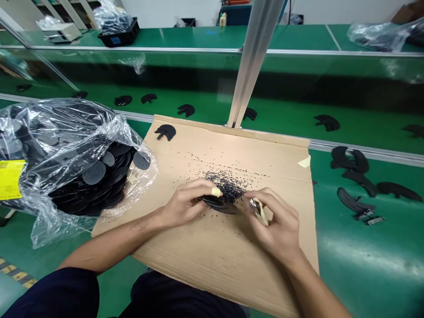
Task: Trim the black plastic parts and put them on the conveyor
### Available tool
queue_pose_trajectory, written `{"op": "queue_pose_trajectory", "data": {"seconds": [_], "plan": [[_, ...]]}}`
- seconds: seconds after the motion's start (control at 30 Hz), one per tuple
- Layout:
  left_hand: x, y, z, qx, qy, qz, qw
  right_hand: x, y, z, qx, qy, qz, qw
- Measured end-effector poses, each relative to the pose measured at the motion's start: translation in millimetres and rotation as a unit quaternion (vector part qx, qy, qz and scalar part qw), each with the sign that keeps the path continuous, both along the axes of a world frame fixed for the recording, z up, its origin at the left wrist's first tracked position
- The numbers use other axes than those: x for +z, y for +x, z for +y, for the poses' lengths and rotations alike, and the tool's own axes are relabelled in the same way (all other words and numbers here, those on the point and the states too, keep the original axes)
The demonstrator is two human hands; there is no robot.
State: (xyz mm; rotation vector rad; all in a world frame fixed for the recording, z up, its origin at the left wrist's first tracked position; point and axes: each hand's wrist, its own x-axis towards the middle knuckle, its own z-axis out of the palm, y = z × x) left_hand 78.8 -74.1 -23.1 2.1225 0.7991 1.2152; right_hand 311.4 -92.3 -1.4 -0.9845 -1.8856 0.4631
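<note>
My left hand point(187, 202) is closed on a flat black plastic part point(221, 205), holding it over a sheet of brown cardboard point(212, 251); one fingertip is wrapped in pale tape. My right hand point(276, 223) is closed on a small tape-wrapped tool point(260, 210) whose tip meets the part's right edge. A heap of tiny black shavings point(228, 185) lies on the cardboard just beyond my hands. One more black half-round part point(165, 131) rests at the cardboard's far left corner.
A clear plastic bag point(43, 176) full of black round parts lies at my left. Several black parts sit on the green conveyor belt point(288, 110) and at the right point(356, 161). A metal post point(251, 62) rises behind the cardboard. A black tray point(119, 33) stands far left.
</note>
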Motion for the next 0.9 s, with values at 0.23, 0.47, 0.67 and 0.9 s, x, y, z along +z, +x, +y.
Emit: {"op": "queue_pose_trajectory", "data": {"seconds": [0.23, 0.47, 0.67, 0.9], "plan": [[5.7, 0.5, -2.1, -0.013, -0.061, -0.048, 0.997, -9.4, 2.7, 3.5, -0.027, 0.067, -0.194, 0.978], [5.5, 1.7, -1.9, -0.041, -0.059, -0.052, 0.996, -6.6, 0.7, 0.9, -0.039, 0.101, -0.238, 0.965], [5.3, 1.8, -3.8, -0.039, -0.059, -0.054, 0.996, -4.8, 0.4, 0.6, -0.043, 0.119, -0.258, 0.958], [3.9, 2.3, -9.1, -0.042, -0.055, -0.070, 0.995, -2.5, -1.4, -5.2, -0.069, 0.137, -0.274, 0.950]]}}
